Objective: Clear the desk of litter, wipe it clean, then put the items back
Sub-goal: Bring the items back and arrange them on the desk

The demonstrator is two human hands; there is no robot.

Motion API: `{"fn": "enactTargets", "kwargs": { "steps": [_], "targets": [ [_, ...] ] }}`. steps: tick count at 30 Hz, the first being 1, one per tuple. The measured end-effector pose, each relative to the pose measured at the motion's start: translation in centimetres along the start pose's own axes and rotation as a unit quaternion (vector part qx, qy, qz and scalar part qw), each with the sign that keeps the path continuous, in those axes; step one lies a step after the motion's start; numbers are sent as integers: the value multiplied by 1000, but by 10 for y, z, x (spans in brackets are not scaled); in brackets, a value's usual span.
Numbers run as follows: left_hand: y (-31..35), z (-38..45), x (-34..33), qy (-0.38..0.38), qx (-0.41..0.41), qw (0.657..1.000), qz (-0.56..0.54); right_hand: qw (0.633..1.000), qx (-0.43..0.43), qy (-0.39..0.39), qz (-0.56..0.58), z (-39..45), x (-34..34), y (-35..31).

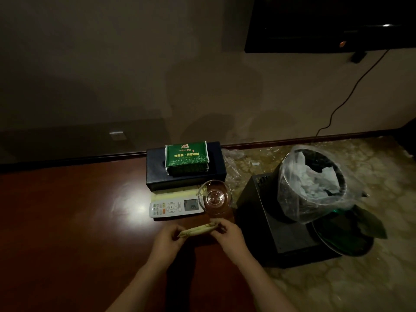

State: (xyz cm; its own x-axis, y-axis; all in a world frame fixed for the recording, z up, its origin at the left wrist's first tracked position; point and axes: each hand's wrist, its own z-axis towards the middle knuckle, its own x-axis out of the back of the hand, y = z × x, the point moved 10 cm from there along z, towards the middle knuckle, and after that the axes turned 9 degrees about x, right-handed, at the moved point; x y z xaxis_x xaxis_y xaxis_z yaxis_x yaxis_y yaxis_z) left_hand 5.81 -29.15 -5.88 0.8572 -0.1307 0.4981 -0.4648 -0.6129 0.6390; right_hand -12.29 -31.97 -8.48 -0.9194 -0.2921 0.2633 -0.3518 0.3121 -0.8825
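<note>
A bunched yellowish cloth (198, 230) is stretched between my two hands just above the dark red desk (74, 221). My left hand (167, 240) grips its left end and my right hand (227, 235) grips its right end. Beyond them lie a white remote control (173, 207) on a yellow pad (173, 194), a clear glass ashtray (215, 197), and a green tissue pack (186, 157) on top of a dark box (184, 179).
Right of the desk, on the floor, a black bin (313, 185) lined with a clear bag holds crumpled paper. It stands on a black box (276, 221) next to a dark round plate (342, 239). A cable (351, 91) hangs from the wall-mounted screen (326, 23).
</note>
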Motion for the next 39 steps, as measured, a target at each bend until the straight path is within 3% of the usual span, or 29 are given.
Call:
{"fn": "enactTargets", "kwargs": {
  "steps": [9,16,21,26,39],
  "targets": [
    [-12,12,-2,19,54,994,-95,994,34,23,-100,4,3,-7],
    [29,36,3,11,39,983,-181,991,23,129,3,23,46,-28],
    [64,64,-3,50,25,990,-129,988,0,154,0,54,75,-41],
    [64,76,-7,104,74,986,-110,987,-19,152,-38,70,79,-35],
    [66,74,-15,124,66,987,-75,981,-16,164,-107,75,74,-32]
  ]
}}
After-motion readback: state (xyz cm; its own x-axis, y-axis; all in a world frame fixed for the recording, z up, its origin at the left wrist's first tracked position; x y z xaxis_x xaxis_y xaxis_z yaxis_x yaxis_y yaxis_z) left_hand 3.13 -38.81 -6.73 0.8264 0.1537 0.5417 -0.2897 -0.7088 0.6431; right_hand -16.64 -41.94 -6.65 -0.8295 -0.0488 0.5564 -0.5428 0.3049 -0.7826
